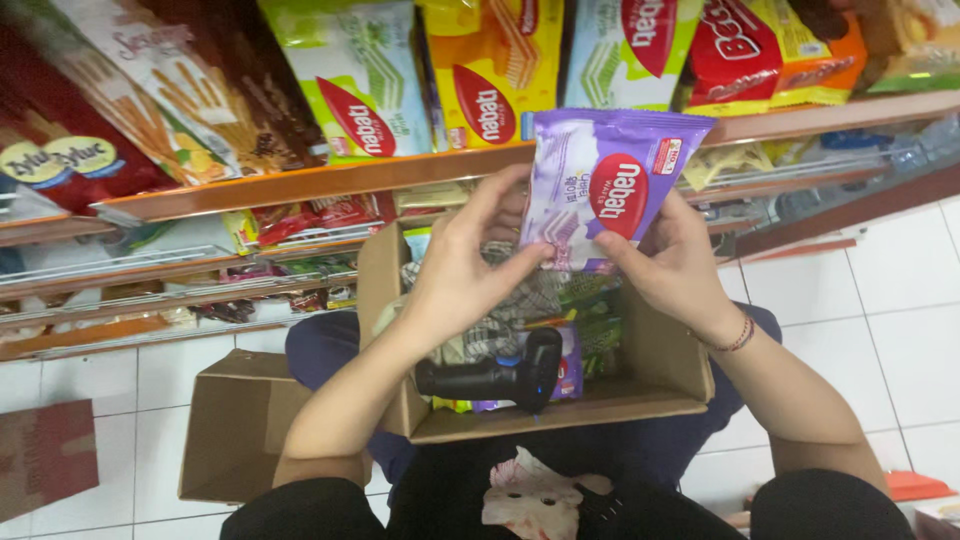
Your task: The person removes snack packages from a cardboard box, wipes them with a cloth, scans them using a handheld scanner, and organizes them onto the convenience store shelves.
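While over the open carton [660,385], purple wafer packet [600,185] pinched between left hand [462,275] and right hand [675,268] (both gripping).

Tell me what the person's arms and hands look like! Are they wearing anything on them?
Both forearms are bare. The left hand wears no ring, watch or bracelet that shows. The right hand has a thin dark red string bracelet around its wrist. No gloves. Near the bottom of the picture, black sleeves cover the upper arms.

Shelf edge [300,185] close above box [560,415]
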